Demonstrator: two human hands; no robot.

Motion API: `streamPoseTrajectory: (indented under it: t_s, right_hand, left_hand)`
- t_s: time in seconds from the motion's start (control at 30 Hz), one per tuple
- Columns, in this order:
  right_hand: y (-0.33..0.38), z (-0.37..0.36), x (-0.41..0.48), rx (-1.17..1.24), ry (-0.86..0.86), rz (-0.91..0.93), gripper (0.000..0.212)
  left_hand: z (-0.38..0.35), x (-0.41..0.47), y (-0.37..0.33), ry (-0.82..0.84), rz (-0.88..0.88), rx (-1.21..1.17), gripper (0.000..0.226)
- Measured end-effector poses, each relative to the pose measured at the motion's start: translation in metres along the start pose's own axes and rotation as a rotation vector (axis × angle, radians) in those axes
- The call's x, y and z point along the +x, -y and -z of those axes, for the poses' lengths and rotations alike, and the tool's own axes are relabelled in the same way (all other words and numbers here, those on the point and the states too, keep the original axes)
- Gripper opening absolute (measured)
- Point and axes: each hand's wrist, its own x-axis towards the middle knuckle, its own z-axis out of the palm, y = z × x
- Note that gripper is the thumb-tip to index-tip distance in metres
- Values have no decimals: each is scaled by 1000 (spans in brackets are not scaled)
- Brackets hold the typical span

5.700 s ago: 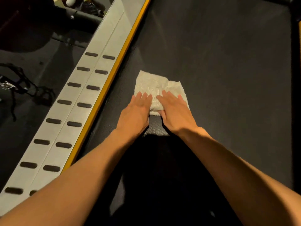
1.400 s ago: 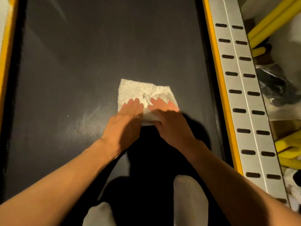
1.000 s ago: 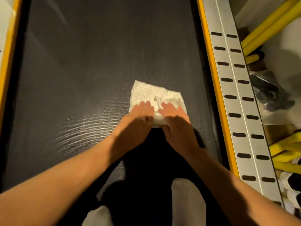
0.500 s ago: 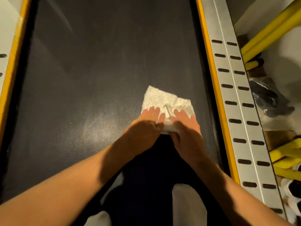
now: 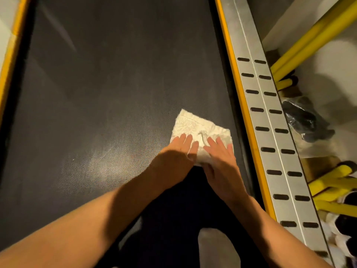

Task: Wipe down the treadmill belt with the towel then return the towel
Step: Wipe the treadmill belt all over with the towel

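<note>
A folded white towel (image 5: 195, 125) lies flat on the dark textured treadmill belt (image 5: 108, 93), close to the belt's right edge. My left hand (image 5: 176, 161) presses palm-down on the towel's near left part, fingers together and stretched forward. My right hand (image 5: 222, 163) presses flat on its near right part, beside the left hand. Both hands cover the towel's near half; its far half shows.
A grey metal side rail (image 5: 268, 120) with dark slots and a yellow strip (image 5: 241, 105) runs along the belt's right. Beyond it lie yellow bars (image 5: 309, 37) and a dark bag (image 5: 303, 118). Another yellow strip (image 5: 11, 49) borders the left. My knee (image 5: 216, 248) sits at the bottom.
Both hands have slid the towel to the right across the belt, from about the middle to near the right yellow strip. Earlier still it was by the left rail.
</note>
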Motion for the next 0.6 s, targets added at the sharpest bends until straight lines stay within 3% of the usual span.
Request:
streamPoseTrajectory:
  t_s: [0.07,0.17,0.33,0.37,0.47,0.6]
  right_hand:
    - [0,2,-17,77,-22,-7,31]
    - [-9,7,0,-90,-9,50,44]
    - [-14,20,35,-67,1,-196,46]
    - [-12,21,29,-38,8,-192,47]
    - [-12,16,-4,16,-5,-123,47]
    - [-26,23,0,-79,73,-139,47]
  left_hand:
    - [-4,-6,-6,-8,-57,-103,39]
    - [8,11,-3,-18,65,-195,58]
    - [11,47,-1,76,150,-138,51]
    - [11,46,-5,19,148,-150,47]
    - [-18,27,-19,103,42,-52,42]
    - [-17,26,-20,55,-25,-95,46]
